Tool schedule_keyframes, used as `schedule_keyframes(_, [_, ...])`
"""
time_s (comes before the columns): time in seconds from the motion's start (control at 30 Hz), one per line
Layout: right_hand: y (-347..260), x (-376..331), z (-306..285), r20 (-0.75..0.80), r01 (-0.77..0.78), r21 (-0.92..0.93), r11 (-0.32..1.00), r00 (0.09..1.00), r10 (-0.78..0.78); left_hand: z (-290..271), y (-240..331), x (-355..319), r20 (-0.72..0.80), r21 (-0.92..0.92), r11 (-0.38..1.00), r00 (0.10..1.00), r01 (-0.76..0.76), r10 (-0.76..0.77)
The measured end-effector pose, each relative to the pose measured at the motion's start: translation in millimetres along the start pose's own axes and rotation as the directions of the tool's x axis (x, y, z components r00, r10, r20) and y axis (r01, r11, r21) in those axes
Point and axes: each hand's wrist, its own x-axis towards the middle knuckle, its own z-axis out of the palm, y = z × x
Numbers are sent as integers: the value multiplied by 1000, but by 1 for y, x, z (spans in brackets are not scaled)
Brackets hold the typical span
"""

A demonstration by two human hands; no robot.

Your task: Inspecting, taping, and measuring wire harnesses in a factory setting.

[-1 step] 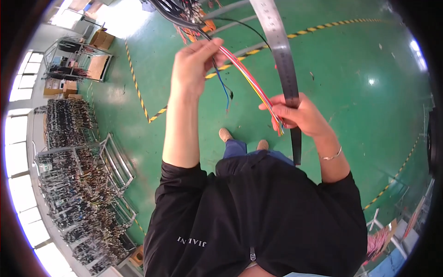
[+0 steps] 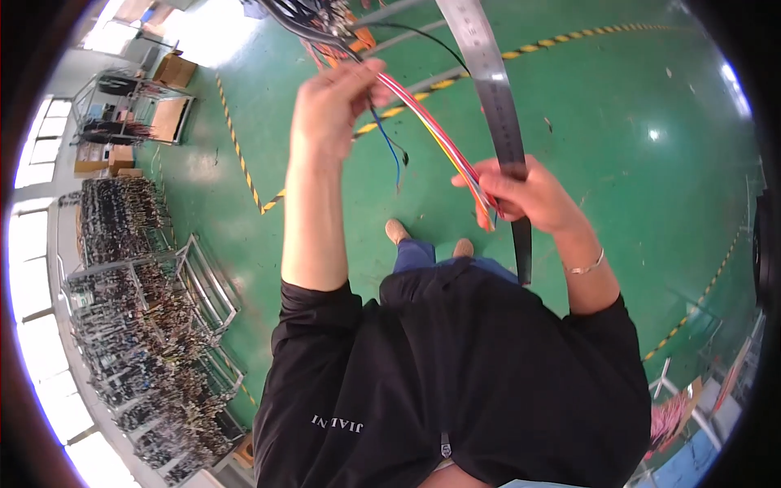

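My left hand (image 2: 335, 102) is closed around a cable where several coloured wires come out of its black sheath (image 2: 313, 32). From its fingers the red, white and yellow wire bundle (image 2: 431, 122) runs down to my right hand (image 2: 533, 199). There, thumb and fingers pinch the bundle close to its loose ends. A long steel ruler (image 2: 496, 98) is gripped in the same right hand, slanting from the top edge down past the palm. Below the left hand dangles a separate blue wire (image 2: 396, 159), with a short dark-tipped wire (image 2: 404, 154) beside it.
Beyond my left hand, a metal-framed rack holds a heap of black cables and orange wires (image 2: 358, 37). Racks hung with many wire harnesses (image 2: 138, 325) line the left side. Yellow-black tape (image 2: 236, 138) marks the green floor. Pink wires (image 2: 669, 419) lie at the lower right.
My left hand has shifted slightly left and up. The wire ends at my right fingers sit a little higher and closer to the fingers.
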Motion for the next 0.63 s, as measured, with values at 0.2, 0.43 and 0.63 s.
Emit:
schedule_keyframes(0.2, [14, -8, -14, 101, -73, 321, 944, 994, 42, -9, 6, 4, 5, 29, 1000, 1000, 1, -1])
schedule_keyframes(0.43, [12, -14, -18, 167, -155, 325, 933, 980, 104, -12, 5, 8, 5, 17, 1000, 1000, -13, 13])
schedule_keyframes(0.63, [9, -17, -16, 163, -117, 229, 966, 983, 80, -12, 8, 8, -31, 25, 1000, 999, -8, 9])
